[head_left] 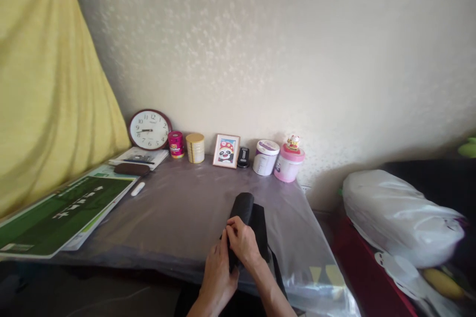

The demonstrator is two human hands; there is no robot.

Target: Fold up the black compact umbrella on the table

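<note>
Black folded item sits at the near edge of the bench, right of centre, long axis pointing roughly at the wall. Exact type unclear; lower end hidden by the hands.

Left hand: gripping the item's near end, fingers along its left side, thumb on the other side. Right hand: on top, fingers bent onto the item next to the left fingertips. Contact yes; can't tell whether it's pinching, fingertip undersides hidden.

Back row by the wall, left to right: wall clock leaning upright, magenta canister, yellow-lidded jar, framed panda picture, small black device, white tub, pink tub with a lucky-cat figurine on its lid.

Left side: green board over papers, brown case behind it, small white oval object just beside its right edge. Off the bench, right: stuffed white plastic bag. Yellow curtain far left.
</note>
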